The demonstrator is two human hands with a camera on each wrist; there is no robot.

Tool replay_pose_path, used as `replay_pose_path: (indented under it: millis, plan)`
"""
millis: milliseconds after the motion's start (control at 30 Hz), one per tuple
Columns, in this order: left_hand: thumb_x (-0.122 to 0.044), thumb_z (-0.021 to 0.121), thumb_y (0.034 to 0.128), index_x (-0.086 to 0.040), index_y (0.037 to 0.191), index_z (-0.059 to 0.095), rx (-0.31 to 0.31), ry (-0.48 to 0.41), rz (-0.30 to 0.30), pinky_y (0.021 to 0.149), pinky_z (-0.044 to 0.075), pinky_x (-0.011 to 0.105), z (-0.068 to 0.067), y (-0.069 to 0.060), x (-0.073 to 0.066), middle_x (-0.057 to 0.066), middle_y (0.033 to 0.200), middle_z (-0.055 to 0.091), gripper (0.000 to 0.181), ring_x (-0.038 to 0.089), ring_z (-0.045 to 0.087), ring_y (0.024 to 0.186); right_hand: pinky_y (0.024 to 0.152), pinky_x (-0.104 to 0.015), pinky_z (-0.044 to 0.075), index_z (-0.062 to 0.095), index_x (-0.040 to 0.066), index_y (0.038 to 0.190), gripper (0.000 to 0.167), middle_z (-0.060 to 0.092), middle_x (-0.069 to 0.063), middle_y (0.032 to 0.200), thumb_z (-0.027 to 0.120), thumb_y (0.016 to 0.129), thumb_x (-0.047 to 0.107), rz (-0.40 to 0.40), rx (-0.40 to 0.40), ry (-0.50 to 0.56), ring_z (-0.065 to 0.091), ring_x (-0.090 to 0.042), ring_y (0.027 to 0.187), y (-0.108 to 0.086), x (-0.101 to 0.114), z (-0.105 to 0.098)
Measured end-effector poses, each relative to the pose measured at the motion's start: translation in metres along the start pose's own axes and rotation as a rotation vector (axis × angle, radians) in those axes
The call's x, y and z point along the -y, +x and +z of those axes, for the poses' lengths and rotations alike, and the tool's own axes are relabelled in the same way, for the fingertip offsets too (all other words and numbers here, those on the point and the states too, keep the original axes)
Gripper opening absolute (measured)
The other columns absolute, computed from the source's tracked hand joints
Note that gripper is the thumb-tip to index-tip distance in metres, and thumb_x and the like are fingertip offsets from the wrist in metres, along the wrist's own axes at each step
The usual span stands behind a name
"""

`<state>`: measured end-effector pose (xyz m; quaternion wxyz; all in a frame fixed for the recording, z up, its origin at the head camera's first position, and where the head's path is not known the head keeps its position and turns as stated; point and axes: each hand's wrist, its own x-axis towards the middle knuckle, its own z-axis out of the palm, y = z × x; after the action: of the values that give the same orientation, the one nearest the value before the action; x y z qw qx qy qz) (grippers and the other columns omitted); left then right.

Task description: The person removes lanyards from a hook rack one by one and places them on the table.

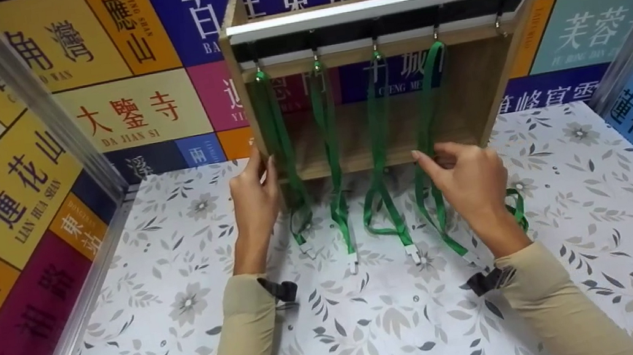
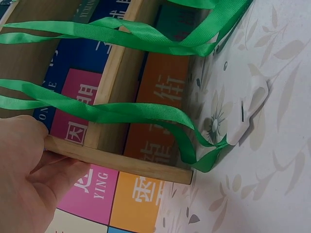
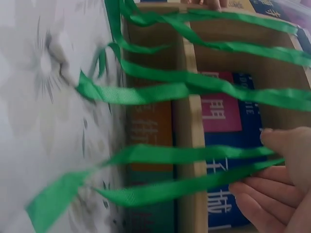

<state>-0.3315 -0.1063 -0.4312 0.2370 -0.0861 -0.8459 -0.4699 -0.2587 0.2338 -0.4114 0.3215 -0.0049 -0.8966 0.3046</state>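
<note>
A wooden rack (image 1: pixel 376 163) stands upright, with several green lanyards hanging from metal hooks along its top bar. My left hand (image 1: pixel 254 195) grips the rack's left side panel (image 2: pixel 131 162), thumb on one face and fingers on the other. My right hand (image 1: pixel 471 174) is at the rightmost hanging lanyard (image 1: pixel 432 71). In the right wrist view that lanyard's straps (image 3: pixel 204 153) run between the thumb and the loosely bent fingers, without a clear pinch. White plastic clips (image 1: pixel 353 262) end the lanyards near the table. The far-right hook (image 1: pixel 498 25) carries no lanyard.
Another green lanyard (image 1: pixel 517 208) lies beyond my right wrist, partly hidden by it. Beneath the rack is a floral-patterned tabletop (image 1: pixel 191 343). Panels with coloured street-name signs (image 1: pixel 127 111) stand behind and at both sides, with clear corner strips (image 1: pixel 31 87).
</note>
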Motion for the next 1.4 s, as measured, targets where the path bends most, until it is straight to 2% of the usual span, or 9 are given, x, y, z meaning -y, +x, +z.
replay_pose_path:
  millis: [133,300,567,667,767,867,1067,1267,1400]
  plan:
    - [-0.025,0.061,0.1123,-0.024,0.161,0.053,0.001,-0.008,-0.004,0.1,0.065,0.039,0.0,-0.001,0.0,0.009,0.152,0.067,0.049,0.028,0.071,0.133,0.059,-0.045,0.057,0.083,0.0,0.115,0.041,0.083,-0.022,0.102,0.084,0.097,0.037,0.001,-0.021,-0.031,0.079,-0.038,0.081,-0.001,0.001,0.008]
    - [-0.026,0.06,0.1126,-0.024,0.16,0.054,0.001,-0.02,-0.006,0.1,0.065,0.039,0.0,-0.001,-0.001,0.008,0.151,0.068,0.048,0.028,0.07,0.134,0.069,-0.055,0.064,0.085,0.0,0.107,0.021,0.083,-0.02,0.102,0.082,0.098,0.02,-0.003,-0.036,0.015,0.081,-0.04,0.088,-0.001,0.001,0.008]
    - [-0.024,0.061,0.1122,-0.014,0.159,0.056,-0.027,0.029,0.025,0.099,0.065,0.042,0.0,-0.001,0.0,0.016,0.147,0.069,0.048,0.031,0.072,0.13,0.073,-0.051,0.063,0.087,0.005,0.106,0.014,0.084,-0.014,0.102,0.079,0.098,0.014,-0.02,-0.103,0.07,0.083,-0.034,0.091,0.013,0.007,-0.01]
    - [-0.024,0.061,0.1126,-0.016,0.16,0.055,-0.019,0.017,0.012,0.099,0.065,0.045,-0.001,-0.001,0.0,0.014,0.149,0.068,0.048,0.031,0.072,0.131,0.072,-0.031,0.061,0.087,0.007,0.107,0.014,0.084,-0.013,0.102,0.078,0.098,0.014,-0.032,-0.125,0.076,0.083,-0.032,0.092,0.023,0.015,-0.022]
    - [-0.025,0.06,0.1127,-0.017,0.16,0.054,-0.014,0.009,0.011,0.1,0.065,0.044,-0.001,-0.001,-0.001,0.014,0.149,0.068,0.049,0.03,0.071,0.132,0.071,-0.006,0.049,0.087,0.007,0.109,0.015,0.084,-0.014,0.104,0.078,0.098,0.013,-0.043,-0.141,0.085,0.084,-0.032,0.093,0.034,0.024,-0.037]
    - [-0.025,0.06,0.1128,-0.018,0.16,0.054,-0.014,0.01,0.019,0.099,0.065,0.042,-0.001,-0.001,-0.001,0.013,0.149,0.068,0.048,0.029,0.072,0.131,0.073,0.007,0.041,0.086,0.005,0.11,0.016,0.083,-0.015,0.105,0.077,0.098,0.012,-0.064,-0.164,0.105,0.084,-0.032,0.093,0.045,0.034,-0.051]
    - [-0.024,0.061,0.1125,-0.017,0.159,0.056,-0.017,0.002,0.025,0.099,0.065,0.045,-0.001,-0.001,0.001,0.014,0.148,0.069,0.047,0.03,0.072,0.131,0.08,-0.002,0.055,0.086,0.008,0.108,0.014,0.084,-0.008,0.106,0.079,0.099,0.016,-0.129,-0.273,0.179,0.084,-0.025,0.094,0.063,0.052,-0.072]
    - [-0.026,0.061,0.1125,-0.02,0.161,0.054,-0.012,0.006,0.016,0.099,0.065,0.042,-0.001,-0.001,0.001,0.012,0.15,0.068,0.049,0.029,0.072,0.132,0.081,-0.012,0.062,0.086,0.008,0.106,0.011,0.084,-0.007,0.109,0.08,0.099,0.013,-0.199,-0.416,0.328,0.08,0.002,0.094,0.068,0.073,-0.088]
    - [-0.024,0.061,0.1123,-0.017,0.159,0.055,-0.02,0.015,0.033,0.098,0.066,0.043,-0.001,-0.001,0.001,0.014,0.148,0.069,0.048,0.03,0.072,0.131,0.084,-0.018,0.064,0.085,0.008,0.109,0.012,0.084,-0.007,0.11,0.079,0.1,0.012,-0.233,-0.478,0.413,0.081,-0.001,0.097,0.065,0.086,-0.1]
